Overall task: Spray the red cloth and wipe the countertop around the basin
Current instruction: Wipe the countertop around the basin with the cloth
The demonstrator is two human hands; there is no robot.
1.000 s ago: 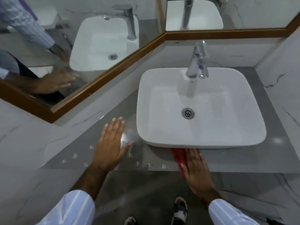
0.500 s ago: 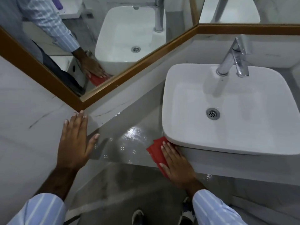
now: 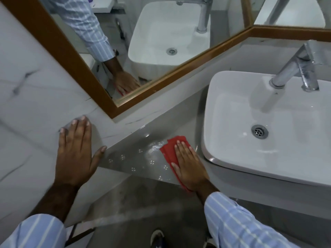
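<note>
At centre frame the right hand [image 3: 189,167] lies flat, fingers together, pressing a folded red cloth [image 3: 172,149] onto the glossy grey counter [image 3: 129,158] just left of the basin [image 3: 268,122] (white glazed ceramic, rounded square). The left hand [image 3: 75,151], at left, rests open with fingers spread on the veined marble wall [image 3: 26,104], gripping nothing. A chrome tap [image 3: 295,68] gleams upper right; a wood-framed mirror [image 3: 161,33] spans the top.

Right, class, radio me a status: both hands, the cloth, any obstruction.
Right hand flat on red cloth, pressing it to countertop beside basin. Left hand flat on wall. Nothing in the way.
</note>
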